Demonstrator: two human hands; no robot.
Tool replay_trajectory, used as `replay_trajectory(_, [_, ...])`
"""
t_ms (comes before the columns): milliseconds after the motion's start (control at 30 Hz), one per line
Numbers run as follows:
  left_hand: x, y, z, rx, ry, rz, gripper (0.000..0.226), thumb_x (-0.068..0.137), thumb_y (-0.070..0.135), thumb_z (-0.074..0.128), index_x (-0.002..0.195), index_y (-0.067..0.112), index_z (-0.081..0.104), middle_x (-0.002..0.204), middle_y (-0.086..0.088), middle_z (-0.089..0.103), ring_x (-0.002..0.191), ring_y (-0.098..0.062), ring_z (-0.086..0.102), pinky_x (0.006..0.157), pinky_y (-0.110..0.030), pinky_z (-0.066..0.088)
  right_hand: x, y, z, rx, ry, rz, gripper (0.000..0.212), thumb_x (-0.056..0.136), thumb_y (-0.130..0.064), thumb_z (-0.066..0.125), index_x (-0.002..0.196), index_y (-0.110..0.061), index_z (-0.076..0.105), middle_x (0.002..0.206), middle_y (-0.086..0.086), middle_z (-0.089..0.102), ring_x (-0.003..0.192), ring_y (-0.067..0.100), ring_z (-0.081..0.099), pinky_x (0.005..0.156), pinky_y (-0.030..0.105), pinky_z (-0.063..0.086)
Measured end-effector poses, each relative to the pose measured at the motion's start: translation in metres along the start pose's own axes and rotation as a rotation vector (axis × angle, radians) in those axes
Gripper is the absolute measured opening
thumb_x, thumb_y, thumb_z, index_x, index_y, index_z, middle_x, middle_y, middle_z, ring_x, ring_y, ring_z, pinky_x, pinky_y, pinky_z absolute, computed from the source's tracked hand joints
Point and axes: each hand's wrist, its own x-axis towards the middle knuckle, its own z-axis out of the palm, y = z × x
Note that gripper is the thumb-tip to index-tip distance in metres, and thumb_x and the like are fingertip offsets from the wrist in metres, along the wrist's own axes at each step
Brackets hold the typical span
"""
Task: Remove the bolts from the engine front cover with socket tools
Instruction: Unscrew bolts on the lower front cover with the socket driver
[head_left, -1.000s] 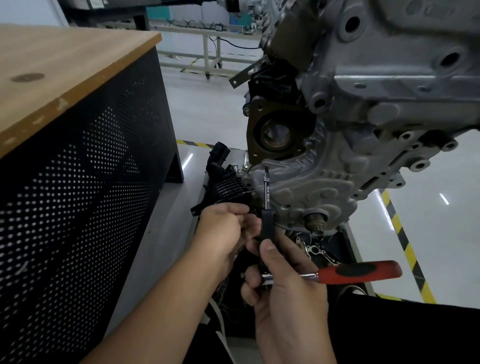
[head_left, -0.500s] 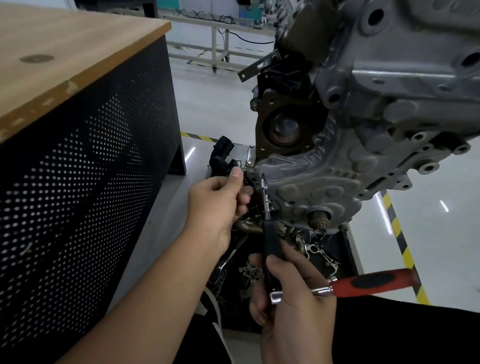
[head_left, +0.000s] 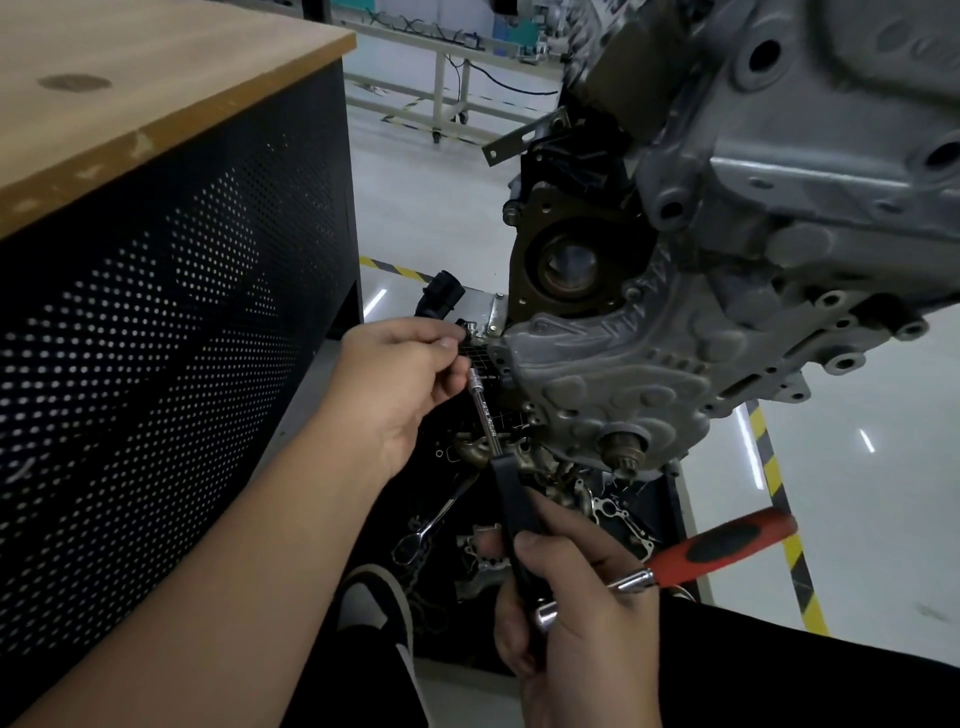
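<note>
Hanging at upper right, clear of the floor: grey cast-aluminium engine front cover (head_left: 613, 374), ribbed and bossed, with a stub shaft low on its face. Just left of its lower edge, a slim chrome extension bar with a small socket tip (head_left: 480, 400), tilted slightly, tip close beside the cover without touching it. Pinched at that tip by the curled thumb and forefinger of the left hand (head_left: 400, 384); impossible to tell whether a bolt sits between the fingertips. Gripped lower down, around the bar's black sleeve and the chrome ratchet head, by the right hand (head_left: 566, 618), fingers wrapped tight. Sticking out to the right from that fist: red-and-black ratchet handle (head_left: 722, 545).

Below the cover, a dark tray (head_left: 670, 499) holding loose metal parts, a gasket and a chrome combination wrench (head_left: 436, 519). Beside it, a black-and-white shoe (head_left: 371, 603). Farther left, a wooden worktop (head_left: 130, 88) on a black perforated steel cabinet. Beyond, glossy grey floor with yellow-black hazard tape (head_left: 774, 467).
</note>
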Motion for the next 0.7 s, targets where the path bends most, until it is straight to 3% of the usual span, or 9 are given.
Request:
replay_trajectory(167, [-0.001,0.0,-0.001,-0.054,0.008,-0.027,0.019,0.085,-0.01,0.069,0.093,0.007,0.07,0.089,-0.015,0.072,0.064,-0.016,0.065,0.052,-0.02,0.051,0.0,-0.005,-0.005,-0.033,-0.039,0.01,0.037,0.085,0.011,0.055,0.09,-0.013,0.083,0.078,0.034,0.069,0.029,0.016,0.035,0.041,0.017,0.029])
replay_trajectory(333, [0.003,-0.008,-0.001,-0.114,0.009,-0.099,0.01,0.088,-0.002,0.071,0.095,0.005,0.071,0.077,-0.008,0.075,0.062,-0.012,0.067,0.052,-0.021,0.053,0.0,-0.004,-0.007,-0.062,-0.045,0.004,0.038,0.085,0.011,0.055,0.091,-0.014,0.082,0.077,0.032,0.07,0.029,0.016,0.035,0.041,0.017,0.027])
replay_trajectory(467, [0.005,-0.014,0.0,-0.194,0.017,-0.168,0.008,0.088,0.001,0.071,0.084,0.008,0.072,0.075,-0.007,0.075,0.06,-0.013,0.068,0.054,-0.022,0.056,0.004,0.002,-0.01,-0.127,-0.014,-0.014,0.036,0.086,0.016,0.058,0.092,-0.011,0.082,0.074,0.03,0.07,0.028,0.016,0.035,0.038,0.016,0.028])
replay_trajectory(600, [0.008,-0.027,0.003,-0.302,0.042,-0.203,0.005,0.087,-0.002,0.071,0.087,0.003,0.07,0.074,-0.011,0.074,0.059,-0.016,0.07,0.057,-0.024,0.058,0.008,0.013,-0.01,-0.135,0.043,-0.074,0.031,0.067,-0.004,0.07,0.092,-0.018,0.081,0.073,0.027,0.071,0.027,0.018,0.036,0.039,0.017,0.032])
replay_trajectory(700, [0.012,-0.04,0.008,-0.406,0.087,-0.206,0.003,0.09,-0.003,0.068,0.088,-0.001,0.068,0.071,-0.012,0.071,0.058,-0.017,0.069,0.055,-0.023,0.057,0.011,0.025,-0.013,-0.144,0.066,-0.124,0.035,0.077,0.009,0.072,0.092,-0.021,0.081,0.073,0.026,0.072,0.027,0.018,0.038,0.041,0.019,0.034])
